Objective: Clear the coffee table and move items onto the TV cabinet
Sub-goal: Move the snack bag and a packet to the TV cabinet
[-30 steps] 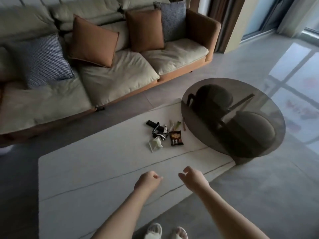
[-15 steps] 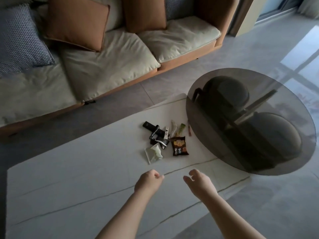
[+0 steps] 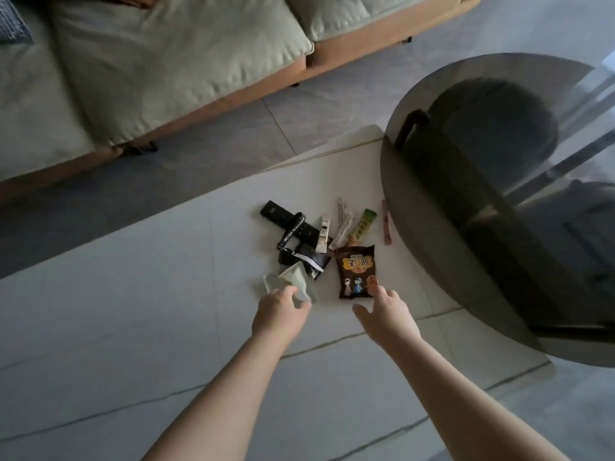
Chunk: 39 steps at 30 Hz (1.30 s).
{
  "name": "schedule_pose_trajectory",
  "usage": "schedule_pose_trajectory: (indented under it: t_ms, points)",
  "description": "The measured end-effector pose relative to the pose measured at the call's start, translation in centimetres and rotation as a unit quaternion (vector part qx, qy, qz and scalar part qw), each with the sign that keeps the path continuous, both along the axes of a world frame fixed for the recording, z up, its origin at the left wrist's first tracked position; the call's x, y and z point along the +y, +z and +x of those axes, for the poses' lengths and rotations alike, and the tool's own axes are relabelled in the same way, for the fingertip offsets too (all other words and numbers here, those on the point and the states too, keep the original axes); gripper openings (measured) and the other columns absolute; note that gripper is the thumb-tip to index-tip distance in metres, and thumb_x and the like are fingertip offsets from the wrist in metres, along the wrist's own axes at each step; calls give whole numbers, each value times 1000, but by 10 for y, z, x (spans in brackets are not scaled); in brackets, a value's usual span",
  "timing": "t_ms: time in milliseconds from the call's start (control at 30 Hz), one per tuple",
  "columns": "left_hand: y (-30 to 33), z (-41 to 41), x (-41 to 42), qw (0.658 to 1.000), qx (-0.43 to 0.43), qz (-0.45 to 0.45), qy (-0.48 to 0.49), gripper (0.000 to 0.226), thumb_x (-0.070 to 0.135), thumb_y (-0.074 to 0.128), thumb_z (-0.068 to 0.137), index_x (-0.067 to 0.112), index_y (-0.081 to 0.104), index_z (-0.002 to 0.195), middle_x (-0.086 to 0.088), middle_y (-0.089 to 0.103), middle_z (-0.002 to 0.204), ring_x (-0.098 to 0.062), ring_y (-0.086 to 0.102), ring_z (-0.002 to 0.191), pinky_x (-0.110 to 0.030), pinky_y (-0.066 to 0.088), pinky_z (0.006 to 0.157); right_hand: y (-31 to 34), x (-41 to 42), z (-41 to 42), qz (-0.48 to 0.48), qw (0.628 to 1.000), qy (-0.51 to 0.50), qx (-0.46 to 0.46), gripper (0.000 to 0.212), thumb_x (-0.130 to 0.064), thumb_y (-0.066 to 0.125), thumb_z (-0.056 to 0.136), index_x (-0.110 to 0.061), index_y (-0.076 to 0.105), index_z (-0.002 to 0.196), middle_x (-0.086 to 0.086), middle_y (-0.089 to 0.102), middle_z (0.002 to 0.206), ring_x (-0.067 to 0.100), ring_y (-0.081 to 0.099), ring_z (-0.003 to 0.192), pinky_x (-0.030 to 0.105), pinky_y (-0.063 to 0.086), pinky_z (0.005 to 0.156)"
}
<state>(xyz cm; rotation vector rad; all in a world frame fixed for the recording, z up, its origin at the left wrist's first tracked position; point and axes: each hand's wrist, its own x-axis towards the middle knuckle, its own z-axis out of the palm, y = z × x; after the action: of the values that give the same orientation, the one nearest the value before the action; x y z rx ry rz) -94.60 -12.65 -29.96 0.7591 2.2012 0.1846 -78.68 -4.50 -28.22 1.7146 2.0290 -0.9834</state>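
A small heap of items lies on the white coffee table (image 3: pixel 133 327): a pale green packet (image 3: pixel 293 277), a dark brown snack bag (image 3: pixel 355 269), a black remote (image 3: pixel 283 216) with a black strap (image 3: pixel 293 231) over it, a black pouch (image 3: pixel 311 261), and several thin stick packets (image 3: pixel 364 222). My left hand (image 3: pixel 278 311) reaches the near edge of the pale green packet, fingers curling onto it. My right hand (image 3: pixel 386 311) is spread open, its fingertips at the lower right corner of the snack bag.
A round dark glass table (image 3: pixel 499 211) overlaps the right end of the white table, close beside the heap. A sofa (image 3: pixel 166 61) with pale cushions runs along the far side, with grey floor (image 3: pixel 233 138) between it and the table.
Both hands have moved forward from mid-table to the heap; the right hand opened out. The camera has come closer and tilted down.
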Motion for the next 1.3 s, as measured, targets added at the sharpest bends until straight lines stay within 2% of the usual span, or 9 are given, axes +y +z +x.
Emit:
schedule_pose_trajectory:
  t_ms: [167, 367, 633, 767, 867, 967, 1067, 1200, 1300]
  points:
    - [-43, -5, 21, 998, 48, 13, -29, 50, 35, 58, 87, 17, 48, 133, -8, 48, 136, -30, 39, 125, -33, 38, 102, -41, 23, -17, 37, 999, -7, -6, 48, -42, 48, 92, -18, 38, 133, 6, 43, 134, 27, 43, 122, 39, 45, 89]
    - [-70, -14, 34, 989, 140, 14, -54, 58, 31, 63, 85, 19, 38, 136, -5, 42, 138, -27, 34, 128, -36, 39, 96, -75, 42, -30, 74, 996, -42, -4, 65, -38, 53, 90, -18, 22, 144, 7, 36, 142, 28, 38, 128, 40, 43, 95]
    - [-89, -19, 35, 980, 172, -64, -79, 76, 48, 69, 76, 17, 35, 135, -10, 49, 130, -28, 43, 121, -35, 39, 95, -103, 46, -40, 74, 994, -72, -35, 83, -44, 60, 86, -21, 10, 149, 10, 40, 141, 31, 38, 129, 42, 37, 101]
    - [-91, -7, 24, 987, 135, -69, -52, 75, 48, 71, 74, 12, 37, 131, -12, 49, 127, -29, 48, 118, -36, 40, 96, -103, 40, -38, 60, 991, -103, -59, 99, -48, 69, 78, -15, 9, 148, 12, 45, 138, 32, 39, 127, 41, 35, 102]
    - [-86, -3, 20, 988, 124, -69, -54, 53, 48, 68, 77, 15, 51, 114, -9, 50, 118, -28, 53, 110, -37, 43, 89, -102, 38, -33, 50, 992, -105, -49, 78, -46, 72, 74, -10, 33, 131, 11, 50, 129, 31, 43, 121, 40, 39, 96]
    - [-80, -4, 21, 989, 117, -62, -68, 42, 49, 63, 82, 14, 55, 104, -8, 49, 114, -28, 53, 107, -36, 43, 86, -99, 37, -28, 25, 992, -122, 14, 53, -35, 68, 79, -11, 40, 117, 9, 51, 117, 29, 50, 108, 37, 44, 76]
    - [-73, -6, 27, 994, 78, -57, -47, 42, 48, 57, 87, 9, 54, 103, -11, 52, 113, -30, 54, 106, -37, 44, 85, -89, 41, -21, -44, 962, -232, 139, 43, -27, 71, 78, -15, 41, 107, 4, 58, 105, 21, 58, 87, 28, 47, 58]
    - [-62, -9, 38, 996, -55, 5, 75, 37, 40, 58, 89, 4, 56, 95, -13, 60, 99, -29, 57, 90, -32, 41, 72, -69, 44, -18, -200, 884, -327, 268, 34, -23, 80, 71, -20, 57, 96, -1, 69, 90, 14, 68, 77, 23, 53, 57]
    - [-52, -7, 48, 969, -163, 71, 172, 22, 32, 60, 89, 11, 61, 94, -11, 65, 96, -23, 57, 84, -29, 42, 69, -59, 43, -21, -282, 841, -340, 313, 34, -18, 80, 70, -19, 58, 96, 6, 71, 94, 21, 70, 83, 30, 57, 64]
